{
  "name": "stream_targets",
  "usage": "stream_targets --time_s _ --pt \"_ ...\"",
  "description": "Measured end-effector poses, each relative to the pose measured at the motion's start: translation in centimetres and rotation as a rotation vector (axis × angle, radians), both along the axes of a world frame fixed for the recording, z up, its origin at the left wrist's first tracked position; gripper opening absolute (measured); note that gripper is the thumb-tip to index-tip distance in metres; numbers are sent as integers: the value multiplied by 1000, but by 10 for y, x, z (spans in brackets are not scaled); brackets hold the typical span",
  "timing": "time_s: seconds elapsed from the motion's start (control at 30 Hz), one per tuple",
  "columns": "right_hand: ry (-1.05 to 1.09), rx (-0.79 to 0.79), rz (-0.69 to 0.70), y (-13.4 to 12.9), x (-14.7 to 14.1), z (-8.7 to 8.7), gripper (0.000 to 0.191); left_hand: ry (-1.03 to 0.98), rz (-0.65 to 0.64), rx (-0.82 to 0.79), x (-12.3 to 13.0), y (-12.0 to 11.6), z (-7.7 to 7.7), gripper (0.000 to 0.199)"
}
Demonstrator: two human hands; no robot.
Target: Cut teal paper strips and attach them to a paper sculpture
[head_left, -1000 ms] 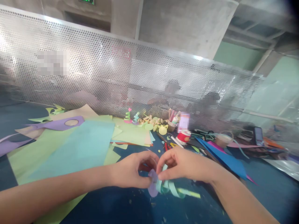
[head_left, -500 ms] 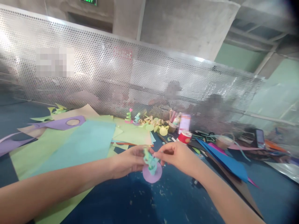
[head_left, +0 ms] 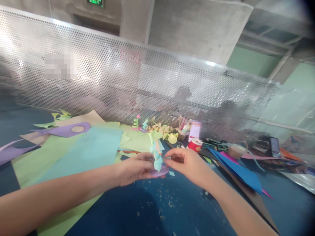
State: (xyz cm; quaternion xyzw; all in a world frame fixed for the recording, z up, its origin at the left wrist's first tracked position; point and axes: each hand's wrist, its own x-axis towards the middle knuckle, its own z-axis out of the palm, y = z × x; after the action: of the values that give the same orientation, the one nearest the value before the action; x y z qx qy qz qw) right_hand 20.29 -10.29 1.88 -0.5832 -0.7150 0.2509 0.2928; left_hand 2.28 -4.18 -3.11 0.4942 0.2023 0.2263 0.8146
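My left hand (head_left: 137, 167) is closed around the round purple paper base (head_left: 159, 172) of a small craft figure, fingers at its left side and underneath. From the base rises a turquoise paper spiral (head_left: 157, 159) with a pale green top, standing nearly upright. Just right of the spiral, my right hand (head_left: 185, 162) makes a pinch with thumb and forefinger. Whatever sits between those fingertips is too small to make out. Two similar spiral figures, one with a green spiral (head_left: 136, 123) and one with a light blue spiral (head_left: 145, 124), stand farther back.
Coloured paper sheets (head_left: 81, 154) cover the left of the blue table. A purple sheet with a round hole (head_left: 61, 130) lies on them. Behind my right hand is a red cup (head_left: 195, 144). Blue sheets (head_left: 236, 170) and a phone (head_left: 274, 146) lie at right. Paper scraps dot the front.
The figure has tipped from leaning toward me to nearly upright, so its base now shows edge-on. Both hands stay close to the same place.
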Motion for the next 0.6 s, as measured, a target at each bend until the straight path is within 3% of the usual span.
stream_targets --time_s 0.43,0.6 --pt "-99 -72 79 -3 5 3 18 39 29 192 -2 6 -2 19" --pt "-13 -107 95 -2 2 3 15 5 68 175 -1 7 -1 15"
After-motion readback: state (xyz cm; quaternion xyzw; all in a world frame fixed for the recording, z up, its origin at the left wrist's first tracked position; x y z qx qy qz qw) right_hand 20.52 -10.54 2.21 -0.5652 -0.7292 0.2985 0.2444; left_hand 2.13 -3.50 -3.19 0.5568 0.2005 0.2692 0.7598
